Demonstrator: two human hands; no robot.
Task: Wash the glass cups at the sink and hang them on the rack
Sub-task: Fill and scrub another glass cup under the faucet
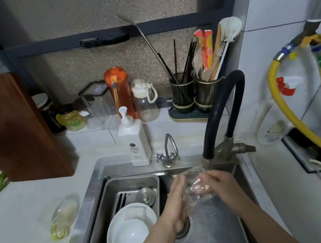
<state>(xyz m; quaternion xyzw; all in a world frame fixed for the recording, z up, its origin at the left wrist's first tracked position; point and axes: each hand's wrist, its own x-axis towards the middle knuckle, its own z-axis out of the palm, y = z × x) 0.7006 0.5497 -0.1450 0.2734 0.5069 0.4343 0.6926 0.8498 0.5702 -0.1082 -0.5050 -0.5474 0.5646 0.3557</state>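
Observation:
A clear glass cup (194,191) lies tilted between both my hands over the steel sink (213,237), just below the black-hosed tap (220,116). My left hand (176,198) cups its left side, fingers pointing up. My right hand (217,181) wraps round its right side, with fingers showing through the glass. The cup is blurred. Another glass cup with a yellowish handle (62,215) lies on the white counter left of the sink. I cannot pick out a cup rack.
A steel tray (135,183) in the sink's left half holds white bowls (129,237) and chopsticks. A white soap pump bottle (134,142) and a small tap (168,151) stand behind the sink. Utensil holders, bottles and jars line the sill. Yellow hoses hang right.

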